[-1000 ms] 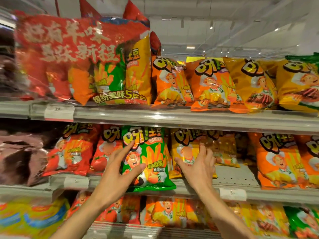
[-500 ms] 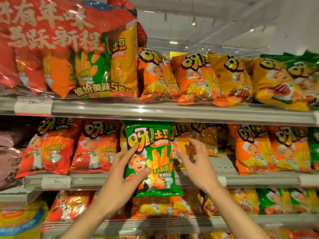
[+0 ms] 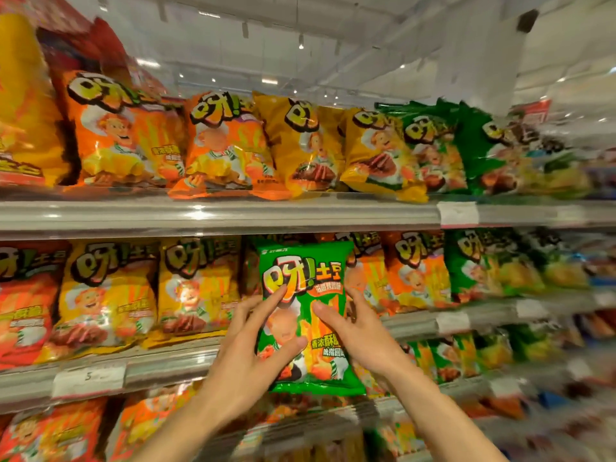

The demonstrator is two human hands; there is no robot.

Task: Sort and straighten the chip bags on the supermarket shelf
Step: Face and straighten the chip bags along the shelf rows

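— Holding anything at the moment?

— I'm gripping the green chip bag (image 3: 308,315) with both hands. My left hand (image 3: 248,355) is clamping its left edge, thumb across the front and fingertips up by the logo; my right hand (image 3: 358,331) is pinching the right side, thumb lying on the front and fingers going behind. I'm holding it upright, out in front of the middle shelf (image 3: 166,361), clear of the ledge.

— How's it looking?

— It's puffed and glossy, uncrumpled, label facing me, with a cartoon chef and fries printed on it.

— How far along are we?

— I'm judging it as midway. The bag is hanging in front of the orange bags (image 3: 393,275), which isn't where it belongs. The green bags (image 3: 476,261) are sitting further right on the same shelf, so it's still waiting to go over there. To the left, the yellow bags (image 3: 110,295) are leaning a little and overlapping.

— And higher up?

— The top shelf (image 3: 233,211) is carrying orange, yellow and green groups, several tilting, so straightening is looking unfinished. The far right is blurring too much to tell.
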